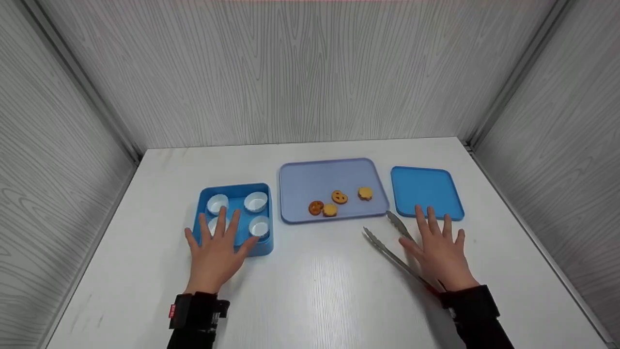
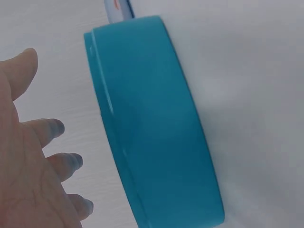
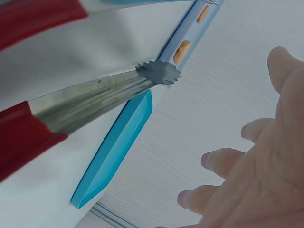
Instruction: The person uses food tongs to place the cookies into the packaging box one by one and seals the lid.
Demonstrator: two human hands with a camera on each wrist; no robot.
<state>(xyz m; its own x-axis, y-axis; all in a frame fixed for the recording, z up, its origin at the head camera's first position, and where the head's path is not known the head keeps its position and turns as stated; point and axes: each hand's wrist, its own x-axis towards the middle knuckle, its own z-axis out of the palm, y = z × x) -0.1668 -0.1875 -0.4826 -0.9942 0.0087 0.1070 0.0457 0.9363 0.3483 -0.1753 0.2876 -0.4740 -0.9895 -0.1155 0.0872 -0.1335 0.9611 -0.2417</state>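
Head view: the tongs (image 1: 393,255) point toward snacks (image 1: 339,197) on the lavender tray (image 1: 315,179), presumably angled for your reach; the blue box (image 1: 262,248) groups white cups (image 1: 255,201). Left-wrist view: your left hand (image 2: 28,173), fingers spread, is empty beside that box. Right-wrist view: your right hand (image 3: 261,161), likewise spread, holds nothing, clear of the tongs.

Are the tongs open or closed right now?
Open: in the head view, the tongs show two separate tips with white table visible between them.
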